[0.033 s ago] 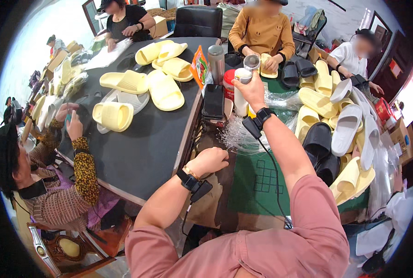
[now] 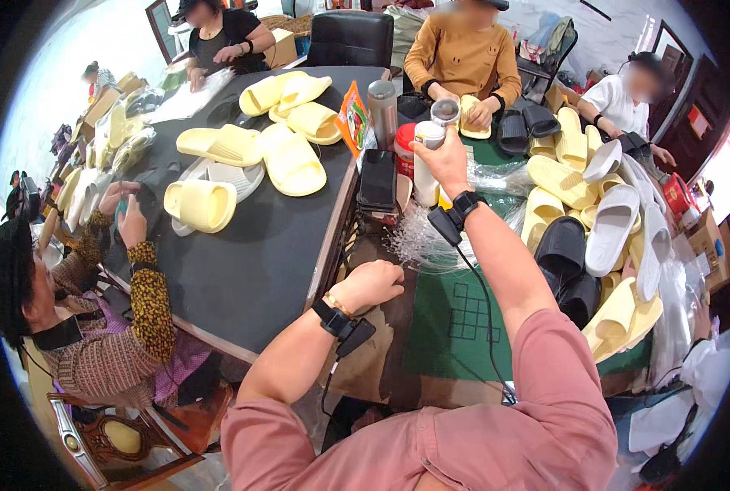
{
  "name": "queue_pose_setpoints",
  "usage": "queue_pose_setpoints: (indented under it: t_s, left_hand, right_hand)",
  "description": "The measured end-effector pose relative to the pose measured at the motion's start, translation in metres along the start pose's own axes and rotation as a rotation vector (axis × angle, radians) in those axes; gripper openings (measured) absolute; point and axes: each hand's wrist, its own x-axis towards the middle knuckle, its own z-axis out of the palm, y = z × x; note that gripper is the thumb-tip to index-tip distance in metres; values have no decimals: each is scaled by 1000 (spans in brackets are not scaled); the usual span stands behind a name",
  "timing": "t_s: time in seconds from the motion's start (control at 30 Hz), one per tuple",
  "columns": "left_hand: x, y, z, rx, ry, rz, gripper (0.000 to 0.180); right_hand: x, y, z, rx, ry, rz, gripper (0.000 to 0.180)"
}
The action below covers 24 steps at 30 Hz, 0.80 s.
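Note:
My right hand reaches forward, its fingers wrapped round the upper part of a white bottle that stands upright. Just beyond the fingers is a shiny silver cup; whether the hand touches it I cannot tell. A red-and-white container stands left of the bottle. My left hand is at the near part of the table, by the edge of the green mat. Its fingers are loosely curled in, and nothing shows in them. Clear plastic strands lie between the two hands.
A phone, a steel tumbler and an orange packet stand along the middle. Yellow slippers lie on the dark table; yellow, grey and black slippers heap at right. Several other people work around.

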Motion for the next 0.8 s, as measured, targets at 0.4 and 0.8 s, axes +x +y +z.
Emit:
queue_pose_setpoints:
  t_s: [0.4,0.8]
  left_hand:
    - [-1,-1,2,4,-25,-5,26]
    - [-2,3,-1,11,-66,-38,28]
  right_hand:
    - [-5,8,3,95,13,-98,67]
    - [-7,14,-9,-141,-223,91,76]
